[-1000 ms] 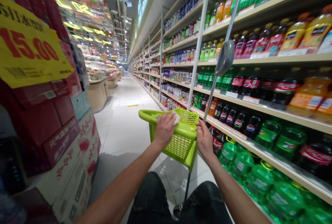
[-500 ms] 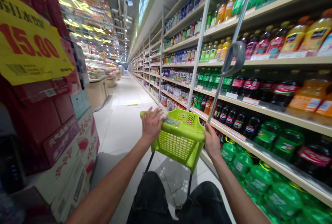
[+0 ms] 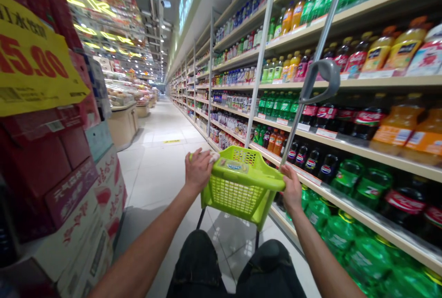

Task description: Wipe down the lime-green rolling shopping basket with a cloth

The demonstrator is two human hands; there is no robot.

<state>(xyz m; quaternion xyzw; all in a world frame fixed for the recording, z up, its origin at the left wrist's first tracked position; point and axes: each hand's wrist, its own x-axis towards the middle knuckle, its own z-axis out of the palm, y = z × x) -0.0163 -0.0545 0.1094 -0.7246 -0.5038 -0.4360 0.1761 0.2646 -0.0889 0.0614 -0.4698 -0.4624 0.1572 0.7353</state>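
A lime-green shopping cart (image 3: pixel 238 196) with a plastic lattice basket stands right in front of my knees. My left hand (image 3: pixel 198 169) is closed over the left end of its handle bar, beside a small whitish thing (image 3: pixel 214 156) that I cannot make out. At the right end of the bar, my right hand (image 3: pixel 290 187) is closed round the edge, its fingers partly hidden. A thin grey metal pole (image 3: pixel 293 127) rises at a tilt from beside my right hand, carrying a grey loop handle (image 3: pixel 333 79). The pole's lower fixing is hidden.
Shelves (image 3: pixel 311 179) of drink bottles run along the right, close to my right arm. On the left are stacked cartons (image 3: pixel 58 169) under a yellow price sign (image 3: pixel 37 58). A tiled aisle (image 3: pixel 152 150) stretches ahead, past wooden display counters (image 3: pixel 122 125).
The cart, pole and my right hand have shifted slightly right in view. The shelves and cartons have slid a little left. Both hands keep their hold.
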